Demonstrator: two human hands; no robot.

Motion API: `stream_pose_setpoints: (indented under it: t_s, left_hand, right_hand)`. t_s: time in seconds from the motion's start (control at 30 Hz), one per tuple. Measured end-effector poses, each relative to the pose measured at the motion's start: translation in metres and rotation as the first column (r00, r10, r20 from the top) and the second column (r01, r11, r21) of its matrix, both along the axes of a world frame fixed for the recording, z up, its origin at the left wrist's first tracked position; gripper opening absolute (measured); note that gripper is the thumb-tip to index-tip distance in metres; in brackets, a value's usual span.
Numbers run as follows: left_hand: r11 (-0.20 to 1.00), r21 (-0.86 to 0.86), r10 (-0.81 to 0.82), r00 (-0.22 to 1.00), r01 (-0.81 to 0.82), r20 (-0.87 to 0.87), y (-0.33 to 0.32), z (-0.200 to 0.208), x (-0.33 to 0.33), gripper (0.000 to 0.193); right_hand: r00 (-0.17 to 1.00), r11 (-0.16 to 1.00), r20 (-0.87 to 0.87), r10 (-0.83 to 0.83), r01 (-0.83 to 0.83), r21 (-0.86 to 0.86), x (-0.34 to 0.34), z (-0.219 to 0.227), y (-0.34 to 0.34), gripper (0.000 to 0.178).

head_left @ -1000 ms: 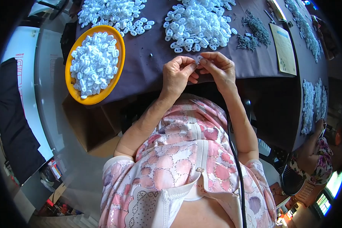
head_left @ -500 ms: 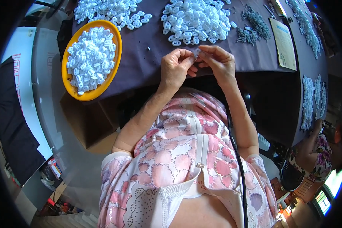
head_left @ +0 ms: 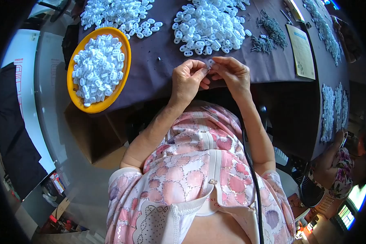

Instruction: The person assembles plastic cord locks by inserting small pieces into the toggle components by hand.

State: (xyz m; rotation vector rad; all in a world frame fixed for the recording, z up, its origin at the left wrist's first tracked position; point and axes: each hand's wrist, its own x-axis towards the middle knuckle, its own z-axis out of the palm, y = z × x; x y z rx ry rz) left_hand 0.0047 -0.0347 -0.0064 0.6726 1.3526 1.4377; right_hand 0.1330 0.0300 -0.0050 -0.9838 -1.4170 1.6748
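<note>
Between my fingertips, just over the near edge of the table, is a small white oval plastic piece with holes (head_left: 210, 64). My left hand (head_left: 187, 79) is closed, pinching it from the left. My right hand (head_left: 233, 75) pinches the same piece from the right, so its surface is partly hidden by the fingers. Beyond my hands lies a large heap of similar white oval pieces (head_left: 209, 30). To the left, an orange oval tray (head_left: 126, 61) holds a pile of white pieces (head_left: 97, 69), at the table's edge.
Another heap of white pieces (head_left: 115, 16) lies at the far left. Small grey parts (head_left: 274, 30) are piled right of the large heap, beside a tan envelope (head_left: 301, 51). Rows of white pieces (head_left: 328, 112) lie at the right, near another person's arm (head_left: 326, 156). A cardboard box (head_left: 97, 138) stands below.
The view has shifted a little, so the table and heaps appear slightly lower. Both hands keep their pinch on the white piece.
</note>
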Motion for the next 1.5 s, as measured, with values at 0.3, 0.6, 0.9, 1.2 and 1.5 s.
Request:
stream_pose_setpoints:
  t_s: [0.3, 0.6, 0.9, 1.2, 1.5]
  left_hand:
    - [1.000, -0.007, -0.031, 0.999, 0.030, -0.025, -0.001, 0.001, -0.001, 0.009]
    - [1.000, -0.015, -0.006, 0.999, 0.006, 0.048, -0.002, 0.001, 0.002, 0.009]
    - [0.999, -0.001, 0.040, 0.998, -0.040, 0.052, 0.000, 0.003, 0.000, 0.010]
    - [0.952, 0.301, 0.181, 0.706, 0.048, -0.684, 0.003, -0.001, -0.018, 0.014]
    - [0.964, 0.264, 0.168, 0.716, 0.023, -0.677, 0.003, -0.006, -0.014, 0.009]
  right_hand:
    - [0.999, 0.999, 0.025, 0.033, -0.034, 0.021, 0.002, 0.001, -0.001, 0.015]
    - [0.996, 0.998, 0.082, 0.042, -0.046, 0.039, 0.000, 0.002, -0.005, 0.014]
    - [0.995, 0.995, 0.102, 0.021, -0.031, 0.097, -0.007, 0.002, -0.007, 0.012]
    - [0.947, 0.767, 0.319, -0.047, -0.171, 0.619, -0.013, 0.008, 0.004, 0.013]
    - [0.946, 0.608, 0.301, -0.122, -0.169, 0.775, -0.014, 0.001, 0.000, 0.015]
